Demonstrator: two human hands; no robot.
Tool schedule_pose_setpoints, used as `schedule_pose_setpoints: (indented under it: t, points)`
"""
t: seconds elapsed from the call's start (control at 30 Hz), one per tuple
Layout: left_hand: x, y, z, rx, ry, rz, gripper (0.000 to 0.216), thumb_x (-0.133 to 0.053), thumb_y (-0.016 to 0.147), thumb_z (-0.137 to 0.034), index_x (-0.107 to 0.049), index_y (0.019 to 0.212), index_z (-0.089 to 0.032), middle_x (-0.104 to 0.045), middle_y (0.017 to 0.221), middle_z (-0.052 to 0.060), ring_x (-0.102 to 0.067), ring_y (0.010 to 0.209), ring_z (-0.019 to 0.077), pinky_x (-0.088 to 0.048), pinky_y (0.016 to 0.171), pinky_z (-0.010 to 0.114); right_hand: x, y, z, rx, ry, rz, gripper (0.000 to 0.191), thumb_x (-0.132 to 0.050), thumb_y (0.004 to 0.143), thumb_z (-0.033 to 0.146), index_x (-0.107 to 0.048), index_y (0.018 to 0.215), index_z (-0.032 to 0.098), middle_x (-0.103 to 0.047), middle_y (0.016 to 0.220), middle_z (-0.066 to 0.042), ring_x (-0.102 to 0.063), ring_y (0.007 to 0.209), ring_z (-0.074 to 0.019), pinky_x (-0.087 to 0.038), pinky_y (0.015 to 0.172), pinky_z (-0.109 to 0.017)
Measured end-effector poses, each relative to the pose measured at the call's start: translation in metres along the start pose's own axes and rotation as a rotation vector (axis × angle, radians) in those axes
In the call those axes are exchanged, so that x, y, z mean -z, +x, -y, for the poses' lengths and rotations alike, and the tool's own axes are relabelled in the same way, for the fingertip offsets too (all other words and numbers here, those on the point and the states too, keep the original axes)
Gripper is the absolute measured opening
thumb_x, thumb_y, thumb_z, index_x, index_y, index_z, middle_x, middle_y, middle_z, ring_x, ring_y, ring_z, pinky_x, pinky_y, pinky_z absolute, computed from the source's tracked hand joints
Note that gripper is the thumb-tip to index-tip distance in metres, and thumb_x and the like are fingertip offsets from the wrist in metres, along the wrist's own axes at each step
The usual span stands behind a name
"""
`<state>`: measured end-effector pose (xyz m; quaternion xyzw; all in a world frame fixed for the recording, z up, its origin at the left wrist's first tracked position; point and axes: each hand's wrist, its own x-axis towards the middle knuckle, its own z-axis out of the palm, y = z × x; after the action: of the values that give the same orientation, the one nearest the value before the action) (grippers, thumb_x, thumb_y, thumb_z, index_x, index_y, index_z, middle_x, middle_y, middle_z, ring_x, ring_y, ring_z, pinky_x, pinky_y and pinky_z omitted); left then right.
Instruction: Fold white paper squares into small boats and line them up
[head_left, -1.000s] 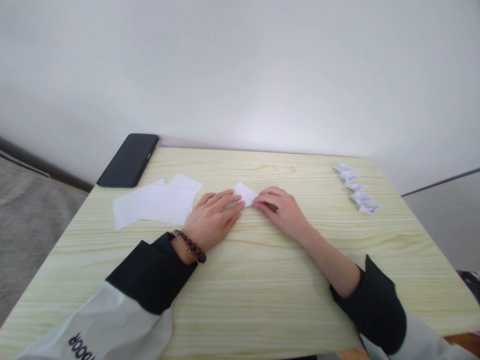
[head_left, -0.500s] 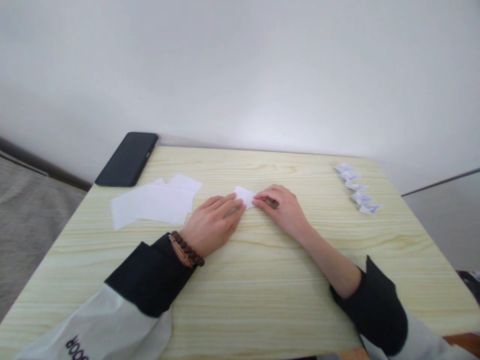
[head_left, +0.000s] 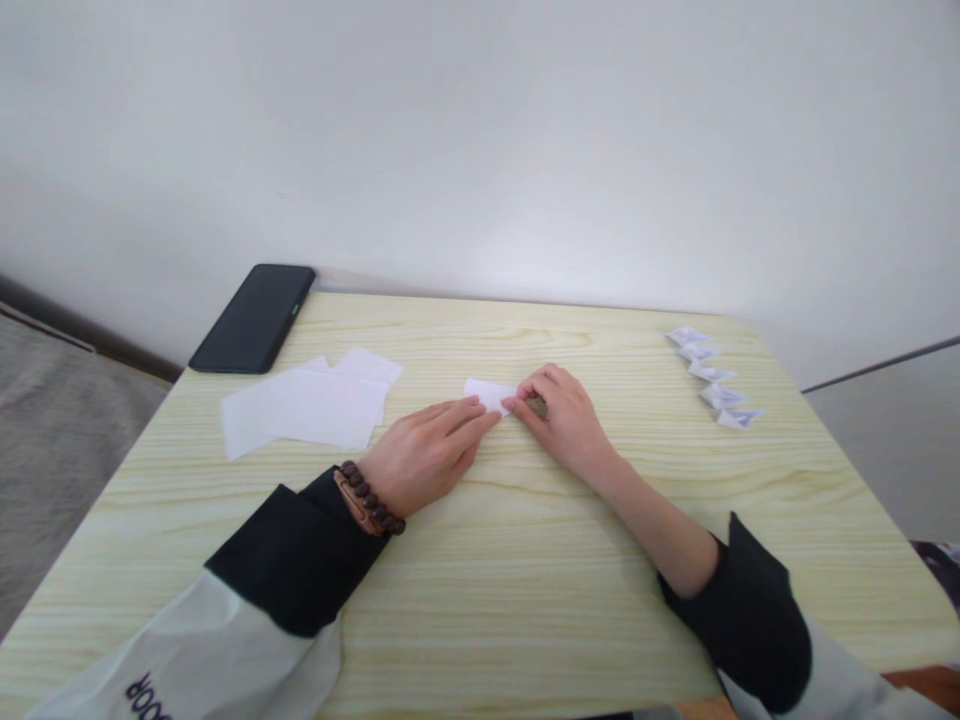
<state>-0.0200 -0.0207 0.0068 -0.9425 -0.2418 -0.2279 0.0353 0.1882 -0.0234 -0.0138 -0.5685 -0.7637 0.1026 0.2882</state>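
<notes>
Matt white paper slip (head_left: 486, 392) touched by my left hand (head_left: 427, 455) and right hand (head_left: 559, 420) on a smooth, pale wood-grain table (head_left: 525, 600). Dark bracelet (head_left: 371, 497) beads (wooden, faintly glossy); soft cloth sleeves (head_left: 300, 560); far-left phone (head_left: 255, 317), glossy black.

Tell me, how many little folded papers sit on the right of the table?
5 folded papers in one row by the right edge: farthest, second, middle, fourth, nearest. None seems hidden.

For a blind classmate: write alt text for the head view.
A left hand and a right hand press a small white paper on a wooden table. Loose sheets and a black phone lie left; small folded papers sit far right.
</notes>
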Motion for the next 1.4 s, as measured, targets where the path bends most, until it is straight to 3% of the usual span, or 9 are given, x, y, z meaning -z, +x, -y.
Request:
schedule_pose_setpoints:
  t: [0.3,0.53,0.7,0.9,1.4]
  points:
    - [-0.004,-0.004,0.0,0.038,0.016,0.065,0.033,-0.046,0.083,-0.01,-0.06,0.112,-0.016,-0.063,0.11,0.01,-0.06,0.104,0.0197,-0.053,0.089,0.033,0.004,0.0,0.0,0.02,0.105,0.003,0.015,-0.053,0.087,0.031,-0.06,0.08,0.019,-0.057,0.08,-0.004,-0.054,0.08,-0.0172,-0.043,0.072,-0.03]
    - [-0.002,-0.004,0.002,0.016,0.008,0.035,0.032,-0.046,0.082,-0.009,-0.062,0.109,-0.014,-0.064,0.108,0.011,-0.062,0.101,0.0209,-0.054,0.086,0.033,0.014,-0.001,-0.003,0.041,0.187,0.097,0.013,-0.056,0.085,0.031,-0.06,0.083,0.019,-0.053,0.093,-0.005,-0.053,0.08,-0.0149,-0.045,0.073,-0.029]
    - [0.0,-0.006,0.004,0.025,-0.064,0.045,0.028,-0.046,0.085,-0.017,-0.064,0.107,-0.016,-0.062,0.112,0.01,-0.061,0.104,0.0199,-0.053,0.088,0.032,0.018,-0.002,-0.002,0.07,0.146,0.187,0.014,-0.053,0.086,0.03,-0.057,0.08,0.018,-0.049,0.104,-0.007,-0.053,0.089,-0.0172,-0.045,0.077,-0.032]
    - [0.001,-0.006,0.003,0.018,-0.072,0.067,0.032,-0.044,0.086,-0.017,-0.061,0.114,-0.016,-0.062,0.112,0.011,-0.06,0.106,0.0208,-0.052,0.09,0.034,0.012,-0.002,0.0,0.072,0.073,0.142,0.017,-0.051,0.087,0.032,-0.057,0.079,0.018,-0.053,0.1,-0.008,-0.052,0.096,-0.0203,-0.042,0.082,-0.036]
    - [-0.001,-0.002,0.002,0.014,-0.007,0.086,0.029,-0.046,0.086,-0.019,-0.063,0.109,-0.017,-0.063,0.109,0.011,-0.061,0.101,0.0211,-0.052,0.088,0.036,0.006,-0.001,0.001,0.051,0.028,0.108,0.015,-0.053,0.085,0.031,-0.055,0.077,0.019,-0.054,0.097,-0.007,-0.052,0.095,-0.0206,-0.041,0.083,-0.036]
